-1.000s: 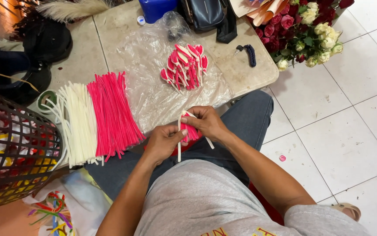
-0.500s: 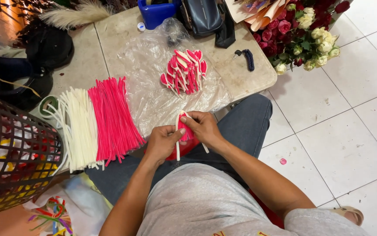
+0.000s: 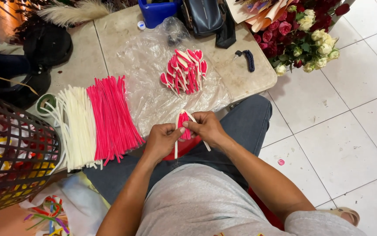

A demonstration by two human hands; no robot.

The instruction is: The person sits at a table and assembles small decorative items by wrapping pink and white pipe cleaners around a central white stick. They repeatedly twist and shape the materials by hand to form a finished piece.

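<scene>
Since a second ago both hands, left hand [image 3: 162, 139] and right hand [image 3: 206, 127], have raised the pink-and-white petal [image 3: 183, 126], pinching it upright, shaping evidently continuing.

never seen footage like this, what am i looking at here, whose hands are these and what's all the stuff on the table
There is no machine here: a person wears a camera on the head, so the one picture looks down at their own two bare hands above their lap. The left hand and right hand together pinch a small pink petal shape edged with a white stem. On the low stone table lies a clear plastic sheet with a pile of finished pink-and-white petals. Beside it lie a row of pink stems and a row of white stems. A bouquet of roses sits at the table's far corner, and a dark wire basket stands on the left.
</scene>
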